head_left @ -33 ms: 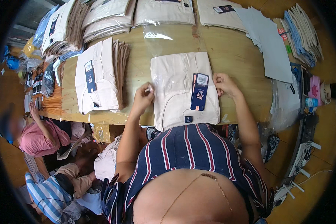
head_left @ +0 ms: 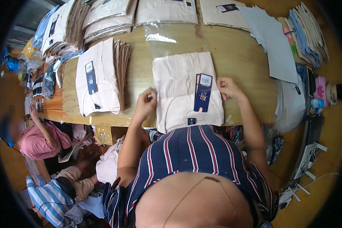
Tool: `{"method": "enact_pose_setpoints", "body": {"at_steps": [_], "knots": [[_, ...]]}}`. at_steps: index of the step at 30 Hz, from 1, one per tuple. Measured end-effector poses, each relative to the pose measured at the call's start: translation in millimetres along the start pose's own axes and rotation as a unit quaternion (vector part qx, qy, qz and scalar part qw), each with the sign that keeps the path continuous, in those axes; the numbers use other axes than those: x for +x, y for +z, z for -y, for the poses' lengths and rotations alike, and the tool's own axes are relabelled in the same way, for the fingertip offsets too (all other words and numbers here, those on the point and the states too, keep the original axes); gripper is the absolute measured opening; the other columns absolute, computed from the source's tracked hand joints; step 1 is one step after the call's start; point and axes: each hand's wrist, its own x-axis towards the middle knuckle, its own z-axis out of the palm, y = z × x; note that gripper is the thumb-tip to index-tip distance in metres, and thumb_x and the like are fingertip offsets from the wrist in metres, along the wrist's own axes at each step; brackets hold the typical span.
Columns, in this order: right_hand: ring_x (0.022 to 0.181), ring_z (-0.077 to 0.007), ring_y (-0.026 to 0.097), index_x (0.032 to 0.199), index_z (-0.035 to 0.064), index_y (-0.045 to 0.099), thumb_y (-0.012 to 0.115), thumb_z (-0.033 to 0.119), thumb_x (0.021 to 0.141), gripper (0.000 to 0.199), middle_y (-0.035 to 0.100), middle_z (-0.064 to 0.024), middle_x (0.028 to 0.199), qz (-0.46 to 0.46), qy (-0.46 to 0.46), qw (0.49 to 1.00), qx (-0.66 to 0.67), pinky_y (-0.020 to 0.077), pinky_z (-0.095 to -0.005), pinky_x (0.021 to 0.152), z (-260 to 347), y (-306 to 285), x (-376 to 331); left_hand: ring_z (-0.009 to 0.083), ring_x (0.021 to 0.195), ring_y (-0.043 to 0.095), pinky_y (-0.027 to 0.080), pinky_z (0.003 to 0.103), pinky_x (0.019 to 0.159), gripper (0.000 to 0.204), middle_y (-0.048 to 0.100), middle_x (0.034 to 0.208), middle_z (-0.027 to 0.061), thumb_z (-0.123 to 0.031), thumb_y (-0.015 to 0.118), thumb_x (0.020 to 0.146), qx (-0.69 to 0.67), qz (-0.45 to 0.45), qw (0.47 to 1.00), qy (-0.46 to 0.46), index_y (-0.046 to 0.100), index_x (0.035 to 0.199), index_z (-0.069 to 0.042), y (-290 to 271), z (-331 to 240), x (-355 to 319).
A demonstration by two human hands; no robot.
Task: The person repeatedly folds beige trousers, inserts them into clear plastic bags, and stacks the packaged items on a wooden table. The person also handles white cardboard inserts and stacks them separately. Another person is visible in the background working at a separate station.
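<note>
A folded cream shirt (head_left: 178, 79) with a curved neckline lies flat on the table in front of me. Navy hang tags (head_left: 202, 93) rest on its right half, and a small dark label (head_left: 192, 121) shows near its front end. A clear plastic bag (head_left: 159, 38) reaches past the shirt's far edge; how far it covers the shirt is hard to see. My left hand (head_left: 145, 102) pinches at the shirt's left side, apparently on the thin plastic. Opposite it, my right hand (head_left: 230, 89) is closed at the right edge, fingertips touching there.
Left of me stands a stack of folded cream shirts (head_left: 98, 78) with tags. More folded shirts (head_left: 167, 13) line the far edge. White sheets (head_left: 279, 60) lie at the right, beside clear plastic bags (head_left: 290, 110). A person in pink (head_left: 43, 140) sits beyond the table's left end.
My left hand's fingers have shifted slightly at the shirt's left edge. The plastic's shine on the shirt has faded there. Otherwise the scene is nearly the same.
</note>
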Motion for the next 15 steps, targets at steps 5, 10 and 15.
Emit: {"method": "enact_pose_setpoints", "body": {"at_steps": [5, 10, 15], "knots": [[0.039, -0.0055, 0.043, 0.064, 0.0069, 0.046, 0.046, -0.006, 0.067, 0.013, 0.046, 0.0029, 0.056, 0.095, 0.046, 0.992, -0.067, 0.0340, -0.0199, 0.032, -31.2, 32.2, -77.6, 0.0047, 0.062, 0.042, 0.036, 0.018, 0.054, 0.014, 0.042, 0.065, -0.0028, 0.008, 0.045, 0.072, 0.078, 0.089, 0.990, -0.077, 0.042, 0.065, -0.004, -3.7, 25.2, -89.5], [0.039, -0.0044, 0.040, 0.066, 0.0071, 0.045, 0.044, -0.002, 0.073, 0.012, 0.046, 0.0026, 0.058, 0.007, 0.031, 0.999, 0.014, 0.0317, -0.0189, 0.031, -24.1, 47.1, -79.4, 0.0061, 0.063, 0.043, 0.035, 0.018, 0.059, 0.017, 0.042, 0.060, -0.0007, 0.013, 0.042, 0.067, 0.103, 0.004, 0.994, -0.040, 0.043, 0.061, -0.002, 4.6, 17.8, -97.7], [0.036, -0.0048, 0.041, 0.070, 0.0093, 0.042, 0.043, 0.001, 0.077, 0.012, 0.060, -0.0111, 0.076, -0.137, -0.097, 0.980, 0.106, 0.0305, -0.0168, 0.031, -1.5, 13.6, -27.8, 0.0151, 0.051, 0.054, 0.042, 0.026, 0.050, 0.013, 0.057, 0.061, 0.0082, 0.011, 0.041, 0.066, 0.240, 0.075, 0.966, 0.061, 0.046, 0.070, 0.000, 22.2, -47.2, -65.0]]}}
